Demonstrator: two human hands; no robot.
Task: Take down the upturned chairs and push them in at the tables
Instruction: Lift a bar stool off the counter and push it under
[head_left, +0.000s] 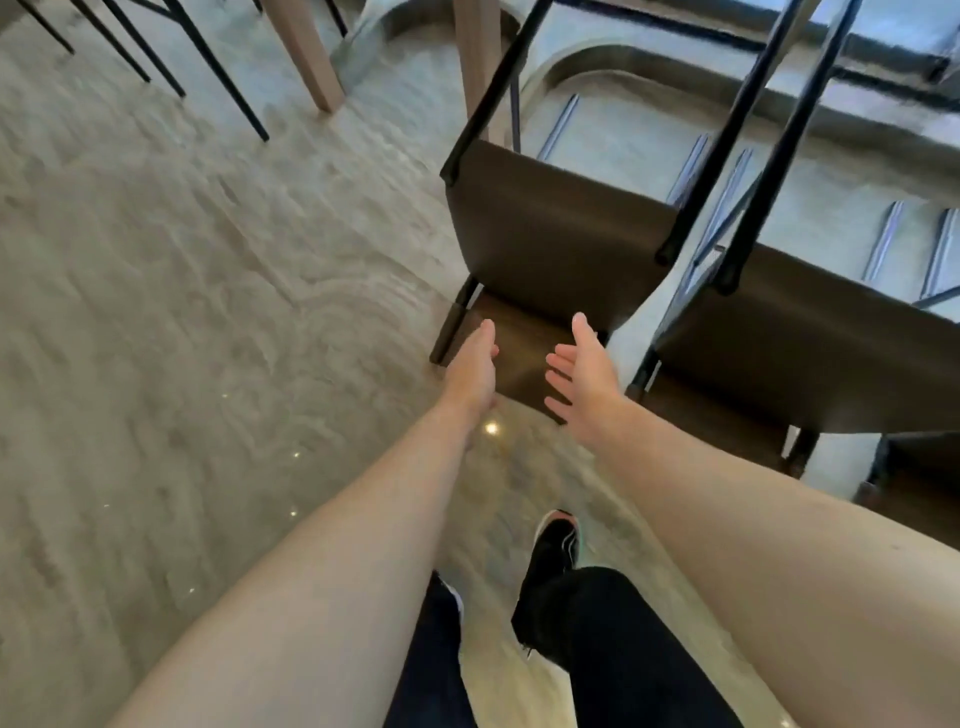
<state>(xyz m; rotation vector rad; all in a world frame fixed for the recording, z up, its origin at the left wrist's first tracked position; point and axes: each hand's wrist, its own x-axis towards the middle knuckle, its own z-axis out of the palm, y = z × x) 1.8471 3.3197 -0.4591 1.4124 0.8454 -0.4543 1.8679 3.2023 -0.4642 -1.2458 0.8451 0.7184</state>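
Brown upturned chair (556, 228) at 12 o'clock of hands; left hand (470, 371), right hand (584, 376) apart, spread, empty. Two chairs, second chair (810, 353) at 3 o'clock.

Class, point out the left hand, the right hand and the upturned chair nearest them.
left hand (470, 366): head view, back of the hand.
right hand (584, 382): head view, open palm.
upturned chair (556, 234): head view, brown underside of its seat.

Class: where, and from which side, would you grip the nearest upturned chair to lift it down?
Probably the backrest, left hand and right hand on its side edges, from the floor side: the seat rests on the table, legs up, so the backrest hangs off the near edge.
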